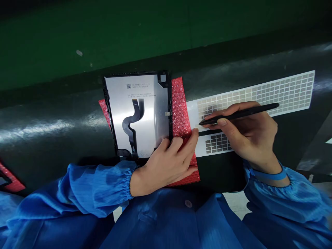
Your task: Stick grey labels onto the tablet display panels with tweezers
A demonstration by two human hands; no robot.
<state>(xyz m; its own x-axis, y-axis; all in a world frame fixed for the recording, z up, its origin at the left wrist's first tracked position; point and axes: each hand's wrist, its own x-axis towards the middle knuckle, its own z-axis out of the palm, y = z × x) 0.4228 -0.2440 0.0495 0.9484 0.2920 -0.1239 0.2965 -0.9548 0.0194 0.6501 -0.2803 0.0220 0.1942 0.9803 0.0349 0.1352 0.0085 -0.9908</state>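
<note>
A tablet-sized display panel [145, 135] lies back side up, with a silver back, black frame and dark curved flex cable [128, 125]. Beneath it is red bubble wrap [181, 103]. My left hand [168, 160] rests flat over the panel's lower right corner and the wrap, fingers apart. One fingertip touches the left edge of a white sheet of small grey stickers [285, 91]. Pinched in my right hand [249, 138] is a slim black pen-like tool [249, 111]. Its pointed tip is at the sheet's left end, close to my left fingertip.
A second sticker sheet [218, 143] lies below the first, partly under my right hand. More red wrap [15, 181] with a dark-framed part sits at the far left. The dark green work surface [64, 86] is shiny. A small pale scrap [79, 53] lies toward the back.
</note>
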